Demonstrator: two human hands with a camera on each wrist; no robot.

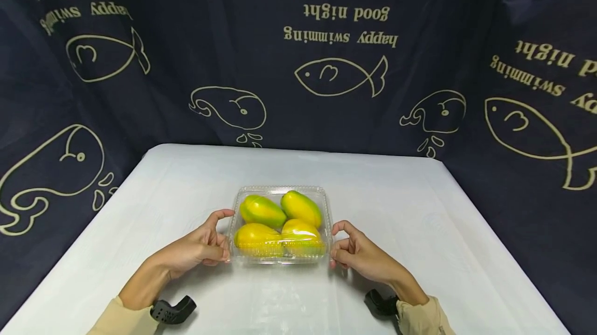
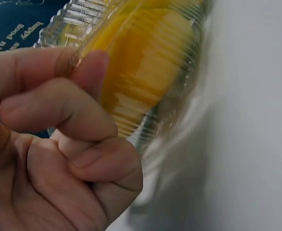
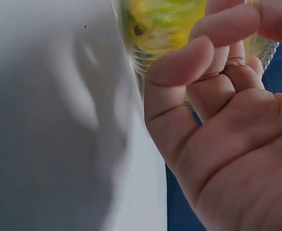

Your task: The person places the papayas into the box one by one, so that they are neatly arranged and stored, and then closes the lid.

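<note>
A clear plastic clamshell box (image 1: 280,261) with a ridged lid stands in the middle of the head view. Inside it lie several yellow-green mangoes (image 1: 301,208). My left hand (image 1: 198,247) pinches the box's left edge, its index finger toward the back corner and its thumb toward the front. On the opposite side, my right hand (image 1: 364,256) grips the right edge with curled fingers. The left wrist view shows a yellow mango (image 2: 143,62) through the ridged wall close to the fingers. In the right wrist view, the fingers partly hide the box.
The box is over a table with a white cover (image 1: 387,195). A dark blue curtain (image 1: 261,24) printed with fish, whales and upside-down words hangs behind the table and at both sides. Black wrist devices (image 1: 173,310) sit by the beige sleeves (image 1: 123,319).
</note>
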